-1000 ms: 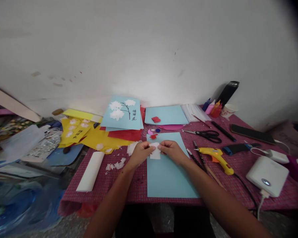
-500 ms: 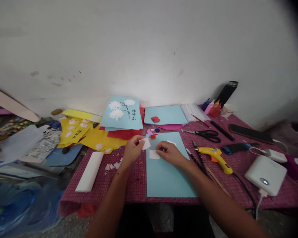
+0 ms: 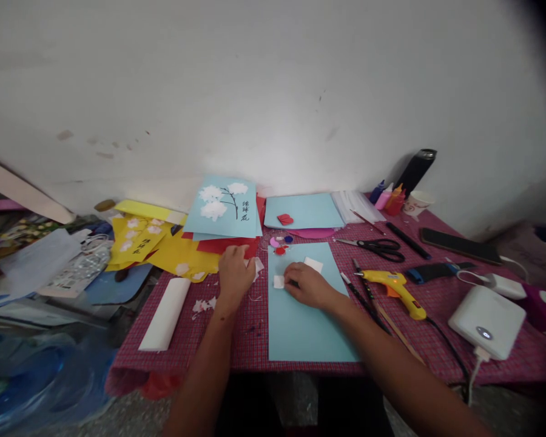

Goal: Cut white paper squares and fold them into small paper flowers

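Observation:
My left hand [image 3: 235, 274] is over the checked tablecloth, thumb and fingers apart, with no paper visible in its grasp. White paper pieces [image 3: 258, 267] lie right beside its thumb, partly hidden by the hand. My right hand [image 3: 310, 285] rests on a light blue sheet [image 3: 309, 334], its fingers pinched at the edge of a small white paper square [image 3: 278, 281]. Behind that hand, another white paper piece [image 3: 313, 264] lies on the same sheet.
A yellow glue gun [image 3: 394, 285], black scissors [image 3: 382, 247] and pens [image 3: 361, 294] lie to the right, near a white power bank [image 3: 486, 321]. Blue cards with white flowers [image 3: 222, 209] stand at the back. A white paper roll [image 3: 164, 315] and scraps [image 3: 204, 306] are left.
My left hand has moved left and let go of the white paper it held. My right hand stays at the sheet; less of its paper square shows, and the piece behind is more exposed.

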`<state>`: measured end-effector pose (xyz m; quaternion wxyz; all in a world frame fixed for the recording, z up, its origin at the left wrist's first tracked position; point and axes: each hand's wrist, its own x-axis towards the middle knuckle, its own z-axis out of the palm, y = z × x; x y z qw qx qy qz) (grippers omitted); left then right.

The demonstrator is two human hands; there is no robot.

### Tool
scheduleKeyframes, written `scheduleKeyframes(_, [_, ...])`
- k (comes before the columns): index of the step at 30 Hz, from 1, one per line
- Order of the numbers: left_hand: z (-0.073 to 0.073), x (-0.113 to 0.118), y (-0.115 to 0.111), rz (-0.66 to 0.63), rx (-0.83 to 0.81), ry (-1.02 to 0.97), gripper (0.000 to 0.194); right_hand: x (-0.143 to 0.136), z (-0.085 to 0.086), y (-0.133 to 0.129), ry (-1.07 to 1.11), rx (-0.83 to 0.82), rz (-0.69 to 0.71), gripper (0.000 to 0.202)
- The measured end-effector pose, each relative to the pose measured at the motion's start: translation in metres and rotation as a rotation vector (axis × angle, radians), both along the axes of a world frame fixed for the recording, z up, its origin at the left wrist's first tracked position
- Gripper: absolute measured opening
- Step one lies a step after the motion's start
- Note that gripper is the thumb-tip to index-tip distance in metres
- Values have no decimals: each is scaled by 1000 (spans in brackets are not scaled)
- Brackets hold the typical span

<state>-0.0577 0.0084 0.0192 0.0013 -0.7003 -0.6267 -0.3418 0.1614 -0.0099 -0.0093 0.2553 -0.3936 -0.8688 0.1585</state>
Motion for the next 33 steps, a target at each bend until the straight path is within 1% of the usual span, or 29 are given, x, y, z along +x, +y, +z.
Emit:
scheduleKeyframes(2, [2, 7, -2, -96, -1, -139, 24, 0, -2, 1, 69, -11, -64, 7])
scheduleKeyframes(4, [1, 14, -5, -216, -122, -309, 22, -1, -3, 1, 148, -15, -142, 8])
scheduleKeyframes(6, [-2, 21, -8, -296, -278, -481, 29, -1, -3, 1, 215, 15, -178, 8])
scheduleKeyframes(8, [-7, 27, -9, -358, -459, -635, 37, -1, -1, 1, 255, 80, -153, 7])
scheduleKeyframes(10, [-13, 32, -10, -415, -612, -755, 41, -1, 0, 0, 271, 147, -104, 7])
scheduleKeyframes(12, [-17, 35, -9, -465, -678, -801, 38, -1, 0, -1, 276, 186, -69, 9])
scheduleKeyframes(15, [-21, 35, -7, -487, -645, -814, 28, -1, -1, -1, 309, 174, -54, 9])
scheduleKeyframes(18, [-22, 34, -5, -498, -594, -835, 25, -1, 1, 0, 406, 68, -95, 7])
scheduleKeyframes(21, [-21, 35, -5, -526, -590, -882, 29, 0, 4, 1, 541, -154, -178, 19])
scheduleKeyframes(23, [-20, 35, -6, -529, -594, -905, 34, 0, 4, 2, 630, -322, -191, 29])
scheduleKeyframes(24, [-20, 36, -7, -533, -592, -908, 36, 0, 4, 2, 659, -401, -178, 30])
scheduleKeyframes(26, [-19, 36, -8, -553, -580, -906, 41, -1, 3, 3, 671, -521, -157, 24])
scheduleKeyframes(28, [-18, 36, -8, -573, -562, -913, 46, 0, 3, 3, 658, -577, -168, 20])
scheduleKeyframes(31, [-17, 37, -8, -547, -552, -950, 53, 0, 2, 4, 687, -570, -209, 22])
scheduleKeyframes(33, [-17, 37, -8, -524, -556, -974, 54, 1, 1, 4, 731, -573, -220, 21])
